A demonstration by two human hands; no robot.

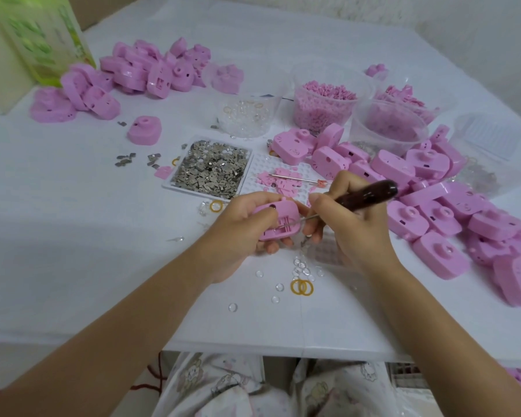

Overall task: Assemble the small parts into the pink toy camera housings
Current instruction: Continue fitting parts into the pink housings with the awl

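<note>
Head view, frame centre: left hand (238, 236) curls round a pink housing (278, 221), open back up, while right hand (355, 236) just beside it pinches a dark-handled pick (370, 194) slanting from upper right down-left, tip inside the housing

Left hand (238, 233) grips pink housing (278, 222); right hand (352, 227) holds dark-handled tool (364, 195), metal tip seemingly inside housing.

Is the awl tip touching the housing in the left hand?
Touching. Head view: the right hand's awl ends inside the recess of the pink housing the left hand grips.
</note>
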